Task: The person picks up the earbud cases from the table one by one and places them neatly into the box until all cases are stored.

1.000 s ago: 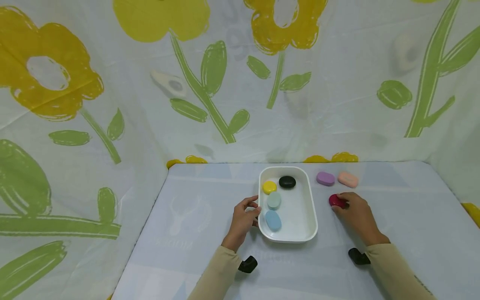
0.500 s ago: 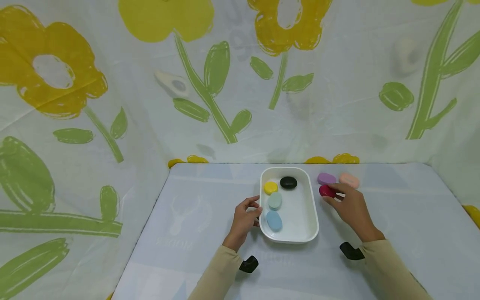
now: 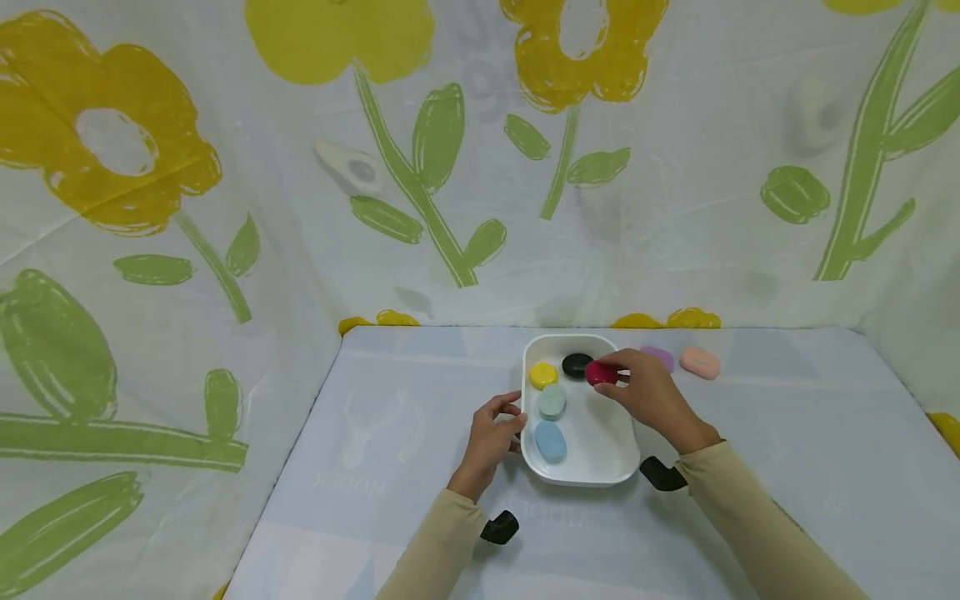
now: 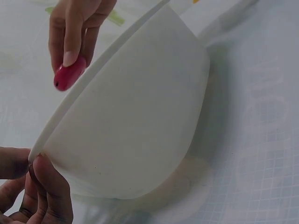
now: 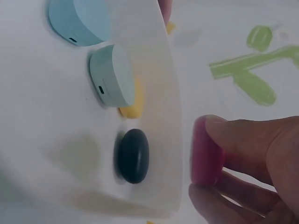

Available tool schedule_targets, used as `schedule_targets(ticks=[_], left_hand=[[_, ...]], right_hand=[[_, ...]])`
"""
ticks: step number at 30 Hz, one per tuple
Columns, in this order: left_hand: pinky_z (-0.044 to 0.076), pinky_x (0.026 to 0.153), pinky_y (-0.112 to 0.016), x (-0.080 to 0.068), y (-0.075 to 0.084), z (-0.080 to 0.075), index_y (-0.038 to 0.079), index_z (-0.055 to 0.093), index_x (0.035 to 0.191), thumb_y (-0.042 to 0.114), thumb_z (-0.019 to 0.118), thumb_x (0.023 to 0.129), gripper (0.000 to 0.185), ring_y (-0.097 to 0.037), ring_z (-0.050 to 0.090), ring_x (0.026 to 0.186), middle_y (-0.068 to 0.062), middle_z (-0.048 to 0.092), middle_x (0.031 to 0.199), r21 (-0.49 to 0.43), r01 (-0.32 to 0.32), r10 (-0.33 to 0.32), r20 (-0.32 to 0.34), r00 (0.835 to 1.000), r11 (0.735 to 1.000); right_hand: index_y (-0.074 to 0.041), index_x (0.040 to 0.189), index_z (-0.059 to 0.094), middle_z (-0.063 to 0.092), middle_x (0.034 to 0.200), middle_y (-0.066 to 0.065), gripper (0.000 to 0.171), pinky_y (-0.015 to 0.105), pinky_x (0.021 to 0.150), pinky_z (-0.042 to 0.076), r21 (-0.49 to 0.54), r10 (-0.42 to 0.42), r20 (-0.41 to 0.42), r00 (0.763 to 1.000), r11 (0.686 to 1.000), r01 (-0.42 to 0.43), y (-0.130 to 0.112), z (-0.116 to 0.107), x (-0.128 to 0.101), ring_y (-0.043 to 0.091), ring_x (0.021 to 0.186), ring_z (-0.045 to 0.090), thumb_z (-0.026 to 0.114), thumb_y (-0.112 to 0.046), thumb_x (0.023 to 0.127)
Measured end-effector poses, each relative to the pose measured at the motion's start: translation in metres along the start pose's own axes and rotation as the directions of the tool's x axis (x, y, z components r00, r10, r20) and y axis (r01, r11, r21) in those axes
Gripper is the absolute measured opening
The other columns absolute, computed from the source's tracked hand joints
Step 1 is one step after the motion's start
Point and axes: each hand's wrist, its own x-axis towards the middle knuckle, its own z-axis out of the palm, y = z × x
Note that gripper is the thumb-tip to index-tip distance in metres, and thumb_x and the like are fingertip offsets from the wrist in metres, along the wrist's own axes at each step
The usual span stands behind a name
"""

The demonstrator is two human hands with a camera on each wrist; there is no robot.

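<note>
My right hand (image 3: pixel 651 393) pinches a red, pebble-shaped piece (image 3: pixel 599 373) above the back right part of a white tray (image 3: pixel 600 446). In the left wrist view, a small dark spot shows on the red piece (image 4: pixel 69 75). My left hand (image 3: pixel 487 437) pinches the tray's left rim between thumb and fingers. Inside the tray lie a black oval piece (image 3: pixel 577 365), a yellow round one (image 3: pixel 543 375), a mint round one (image 3: pixel 552 402) and a blue oval one (image 3: pixel 551 442). The mint piece (image 5: pixel 112 77) and blue piece (image 5: pixel 77 21) each have a small dark slot.
Behind my right hand, a purple piece (image 3: pixel 658 357) lies partly hidden on the table (image 3: pixel 390 483). To its right lies a peach oval piece (image 3: pixel 700 362). A white sheet with printed flowers (image 3: pixel 675 250) hangs along the back and sides of the table.
My right hand has carried the red piece leftward from the table to above the tray, partly covering the purple piece. The left hand keeps its hold on the rim.
</note>
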Motion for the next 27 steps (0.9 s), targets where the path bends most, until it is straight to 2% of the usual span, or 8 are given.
schedule_targets(ticks=[7,13,27], left_hand=[[0.056,0.056,-0.025,0.000,-0.001,0.002,0.005,0.064,0.144,0.003,0.066,0.102,0.041,-0.016,0.060,0.071,-0.012,0.060,0.112,0.001,0.005,-0.005,-0.002,1.000,1.000],[0.056,0.056,-0.024,0.000,-0.002,0.002,0.004,0.064,0.143,0.002,0.066,0.102,0.042,-0.016,0.060,0.069,-0.012,0.059,0.112,-0.006,-0.002,0.002,0.000,1.000,1.000],[0.056,0.055,-0.023,0.003,-0.003,0.001,0.004,0.065,0.142,0.002,0.067,0.100,0.042,-0.015,0.060,0.069,-0.011,0.060,0.111,-0.008,-0.004,0.004,-0.011,1.000,1.000]], right_hand=[[0.008,0.124,0.072,0.073,0.113,0.020,0.037,0.051,0.090,0.062,-0.083,-0.009,0.093,0.996,0.996,0.017,-0.003,0.011,0.016,0.033,0.098,0.068,0.083,-0.004,0.091],[0.006,0.122,0.074,0.072,0.109,0.018,0.035,0.045,0.086,0.061,-0.134,0.033,0.151,0.988,0.991,-0.013,-0.002,0.017,0.023,0.029,0.093,0.064,0.084,-0.004,0.090],[0.006,0.124,0.073,0.071,0.113,0.018,0.035,0.046,0.091,0.058,-0.162,0.054,0.206,0.977,0.987,-0.021,-0.001,0.027,0.033,0.029,0.098,0.063,0.082,-0.003,0.091]])
